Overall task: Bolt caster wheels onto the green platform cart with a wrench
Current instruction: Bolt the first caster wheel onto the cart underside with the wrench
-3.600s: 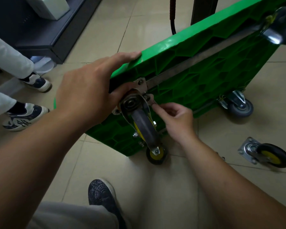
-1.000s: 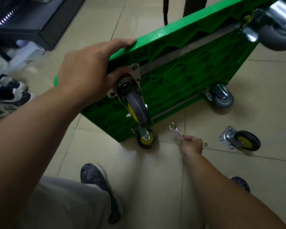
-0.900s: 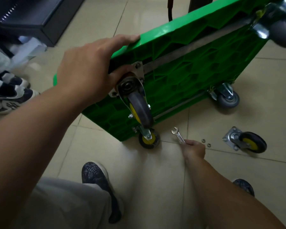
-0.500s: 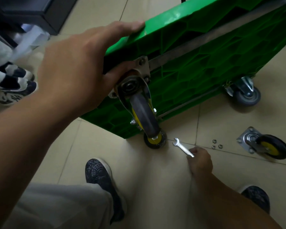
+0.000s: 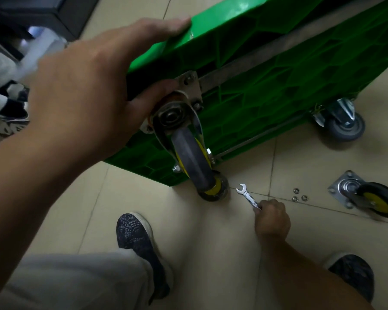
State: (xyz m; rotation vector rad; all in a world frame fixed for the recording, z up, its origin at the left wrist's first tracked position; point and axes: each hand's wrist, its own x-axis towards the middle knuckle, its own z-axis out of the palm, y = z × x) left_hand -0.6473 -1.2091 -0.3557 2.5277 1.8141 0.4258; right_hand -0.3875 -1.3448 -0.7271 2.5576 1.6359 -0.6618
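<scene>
Down by our shoes (image 5: 139, 247), our right hand (image 5: 271, 217) curled tight around the wrench (image 5: 246, 194), low by the floor. Higher up, our left hand (image 5: 87, 86) gripped the edge of the tipped green cart (image 5: 278, 81), thumb beside the caster wheel (image 5: 188, 151). Farther off, a loose wheel (image 5: 365, 198) lay near three small rings (image 5: 299, 194).

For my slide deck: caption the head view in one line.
Left hand holds the tilted green plastic platform cart; right hand grips a small silver open-end wrench.

We have open floor (image 5: 220, 245) between our shoes (image 5: 137, 240) — three washers (image 5: 299, 195) and a loose caster (image 5: 372, 200) clutter the right, the tilted cart (image 5: 278, 81) and its mounted caster (image 5: 192, 162) wall off ahead.
</scene>
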